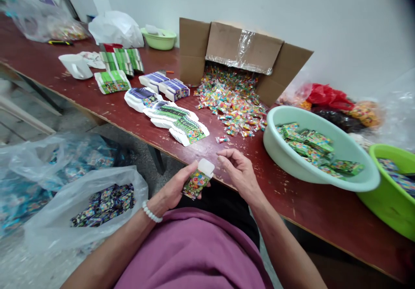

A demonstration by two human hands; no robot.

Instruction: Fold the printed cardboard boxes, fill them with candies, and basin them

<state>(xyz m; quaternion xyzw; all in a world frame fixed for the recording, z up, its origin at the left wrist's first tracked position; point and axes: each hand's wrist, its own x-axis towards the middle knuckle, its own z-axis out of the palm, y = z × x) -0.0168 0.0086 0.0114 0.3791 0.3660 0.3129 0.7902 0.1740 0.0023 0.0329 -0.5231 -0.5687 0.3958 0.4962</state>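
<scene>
My left hand (177,188) is wrapped round a small green printed box (196,182), whose white top flap stands up. To its right, my right hand (238,170) is apart from the box, thumb and index finger drawn near each other at the table edge; whether anything is between them is too small to make out. Fanned flat green cartons (189,130) lie on the red table just beyond my hands. Behind them, wrapped candies (231,103) spill out of a cardboard box (243,49) lying on its side.
A pale green basin (274,150) of filled boxes and a lime basin (379,211) stand at the right. Bundled cartons (112,81) and a white mug (76,67) are at the left. An open plastic bag (48,228) of dark packets is below the table.
</scene>
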